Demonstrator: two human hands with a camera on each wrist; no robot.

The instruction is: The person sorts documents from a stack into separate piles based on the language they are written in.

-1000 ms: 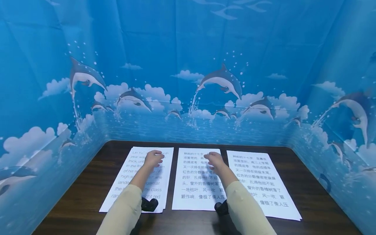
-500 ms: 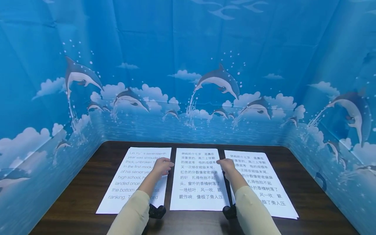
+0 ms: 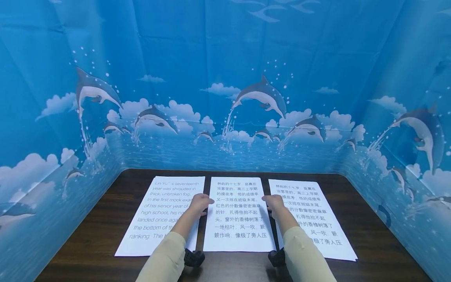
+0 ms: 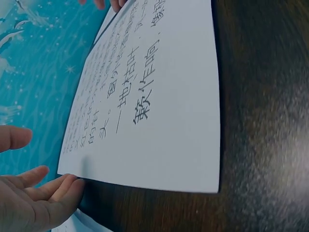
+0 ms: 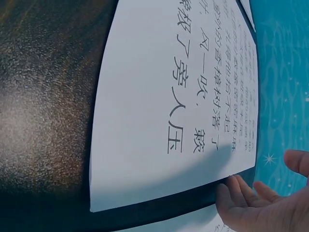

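Note:
The middle sheet of white paper [image 3: 235,246], printed with Chinese text, lies flat on the dark wooden table. My left hand [image 3: 201,204] is at its left edge; in the left wrist view the fingertips [image 4: 72,182] meet the sheet's side, and the thumb is raised apart from them. On the opposite side, my right hand [image 3: 275,204] has its fingertips [image 5: 231,186] right at the sheet's right edge, thumb also held away. Neither hand grips the paper; both have relaxed fingers. Part of each neighbouring sheet is hidden under the hands and forearms.
To the left lies a stack of sheets with English text [image 3: 141,246]; to the right, another with Chinese text [image 3: 338,252]. Narrow strips of dark table [image 3: 232,268] separate them. A blue dolphin-print curtain [image 3: 197,78] surrounds the table's back and sides.
My left hand has moved right and nearer, from over the English sheet to the middle sheet's left edge. My right hand has moved from over the middle sheet to its right edge.

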